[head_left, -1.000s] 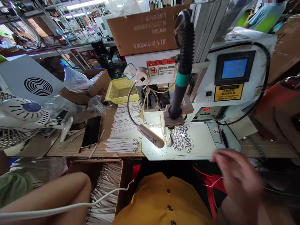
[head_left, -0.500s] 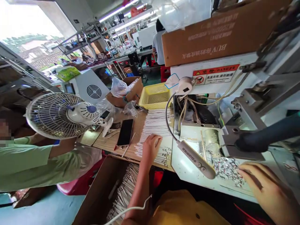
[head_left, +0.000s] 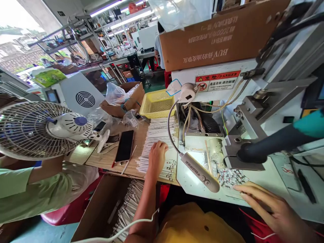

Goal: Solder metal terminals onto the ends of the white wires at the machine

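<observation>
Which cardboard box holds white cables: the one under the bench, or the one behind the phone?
The open cardboard box under the bench holds white cables; the box behind the phone holds a clear plastic bag.

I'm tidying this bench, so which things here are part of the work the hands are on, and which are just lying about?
In use:
left hand on the white strips
right hand by the small printed pieces
press machine
gooseneck lamp

Lying about:
phone
desk fan
yellow basket
cardboard box with plastic bag
</observation>
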`<state>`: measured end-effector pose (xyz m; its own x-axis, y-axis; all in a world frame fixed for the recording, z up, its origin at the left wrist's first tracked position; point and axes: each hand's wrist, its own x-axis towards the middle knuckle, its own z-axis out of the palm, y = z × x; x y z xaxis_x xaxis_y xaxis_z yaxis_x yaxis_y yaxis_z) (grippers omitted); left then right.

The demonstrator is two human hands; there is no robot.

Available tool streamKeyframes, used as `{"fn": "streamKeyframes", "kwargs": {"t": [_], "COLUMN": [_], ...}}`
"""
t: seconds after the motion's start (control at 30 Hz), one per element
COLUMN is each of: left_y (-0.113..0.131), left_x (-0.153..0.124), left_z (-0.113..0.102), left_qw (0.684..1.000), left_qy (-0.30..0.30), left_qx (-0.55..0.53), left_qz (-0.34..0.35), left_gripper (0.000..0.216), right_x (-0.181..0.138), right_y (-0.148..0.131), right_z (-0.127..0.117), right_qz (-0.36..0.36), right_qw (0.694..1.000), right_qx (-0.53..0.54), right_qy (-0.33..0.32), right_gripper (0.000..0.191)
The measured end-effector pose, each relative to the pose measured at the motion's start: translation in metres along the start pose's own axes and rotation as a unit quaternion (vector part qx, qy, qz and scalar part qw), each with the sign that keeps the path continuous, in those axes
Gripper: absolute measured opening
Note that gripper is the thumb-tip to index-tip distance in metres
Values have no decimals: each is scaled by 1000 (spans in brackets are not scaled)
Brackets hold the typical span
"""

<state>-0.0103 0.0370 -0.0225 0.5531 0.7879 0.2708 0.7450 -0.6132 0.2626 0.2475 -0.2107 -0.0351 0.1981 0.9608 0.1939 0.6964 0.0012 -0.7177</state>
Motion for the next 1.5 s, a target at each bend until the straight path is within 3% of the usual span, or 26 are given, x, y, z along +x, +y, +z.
{"fn": "streamKeyframes", "kwargs": {"t": [0.13, 0.23, 0.4, 0.67, 0.93, 1.23, 1.5], "left_y": [-11, -17, -14, -19, -20, -21, -3], "left_x": [-2, -3, -2, 0, -3, -5, -9], "left_z": [1, -3, -7, 2, 4, 4, -15], "left_qw": [998, 991, 985, 993, 991, 992, 988], "left_qy": [46, 67, 71, 54, 28, 9, 43], "left_qx": [-38, -114, -146, -76, -104, -102, -72], "left_qz": [12, 29, 61, 65, 74, 73, 133], "left_gripper": [19, 19, 23, 21, 13, 16, 29], "right_x": [6, 8, 9, 4, 3, 2, 5], "right_y": [-17, -30, -33, -26, -27, -27, -29], "right_z": [9, 11, 14, 14, 19, 19, 15], "right_qz": [193, 249, 265, 287, 271, 241, 197], "right_qw": [972, 945, 931, 941, 941, 946, 943], "right_qx": [118, 198, 241, 150, 158, 185, 248], "right_qy": [59, 82, 75, 95, 125, 114, 99], "right_gripper": [32, 32, 30, 29, 31, 29, 30]}}
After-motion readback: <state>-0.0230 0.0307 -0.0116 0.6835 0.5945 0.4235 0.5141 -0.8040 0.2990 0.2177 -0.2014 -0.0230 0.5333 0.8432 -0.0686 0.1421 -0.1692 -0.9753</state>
